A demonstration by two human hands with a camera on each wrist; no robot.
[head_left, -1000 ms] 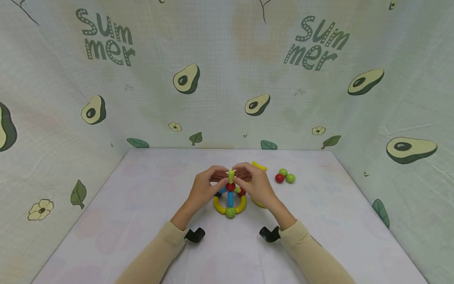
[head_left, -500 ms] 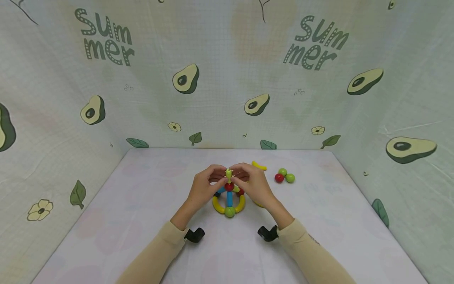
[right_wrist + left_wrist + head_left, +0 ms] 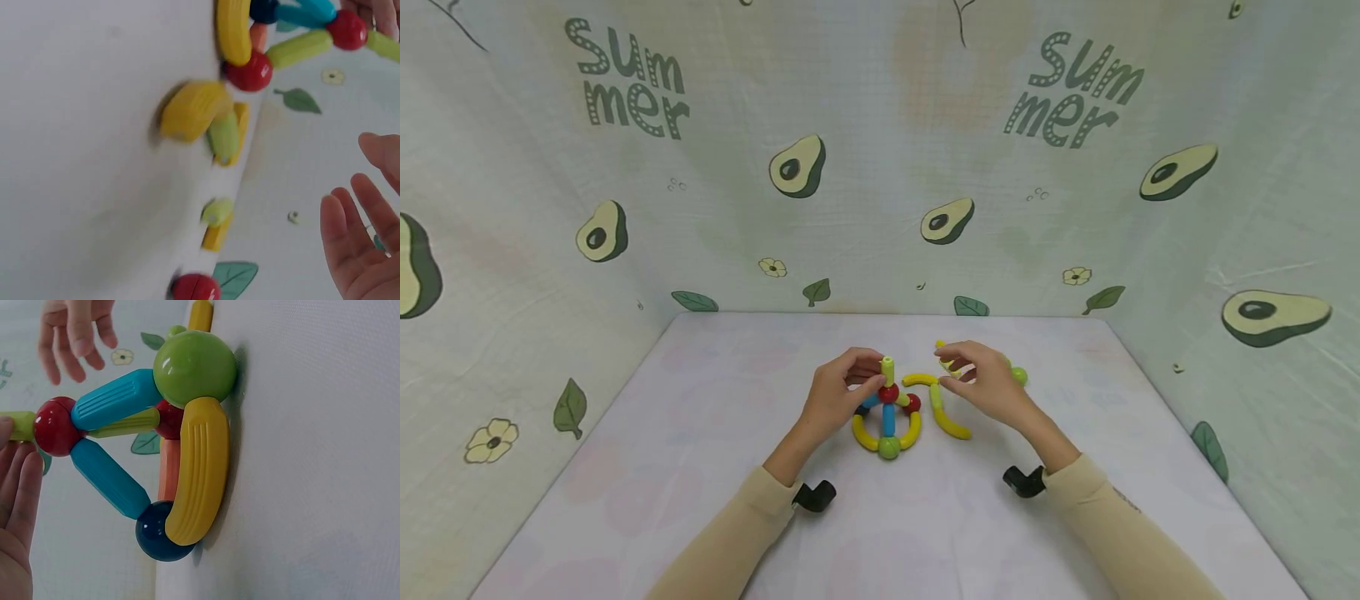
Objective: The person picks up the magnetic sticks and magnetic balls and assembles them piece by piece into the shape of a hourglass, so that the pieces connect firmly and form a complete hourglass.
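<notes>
Head view and both wrist views, catalogued from my remote station.

Item 1: ball-and-stick frame (image 3: pixel 889 421), standing on the pale table (image 3: pixel 760 400); I take it as landmark. Apex: red ball (image 3: pixel 888 393). From it slope two blue sticks (image 3: pixel 115 400) and one light green rod (image 3: pixel 128 424), ending at a green ball (image 3: pixel 888 448) in front, a dark blue ball (image 3: pixel 156 534) and a second red ball (image 3: pixel 912 403). Base: curved yellow bars (image 3: pixel 203 469) and an orange bar (image 3: pixel 169 469).

Item 2: upright light green stick (image 3: pixel 887 372), atop the frame, touching its apex ball.

Item 3: left hand (image 3: pixel 844 387), at the frame's upper left, pinching the upright stick between thumb and fingers.

Item 4: right hand (image 3: pixel 992 387), apart from the frame on its right, thumb and softly bent fingers parted, carrying nothing.

Item 5: just right of the frame, a curved yellow piece (image 3: pixel 919 379), a light green piece (image 3: pixel 936 396) and another yellow piece (image 3: pixel 952 427); I cannot tell whether they are joined.

Item 6: farther right of the frame, a loose green ball (image 3: pixel 1019 376), partly hidden, and a loose red ball (image 3: pixel 197 288), cut by the picture edge.
</notes>
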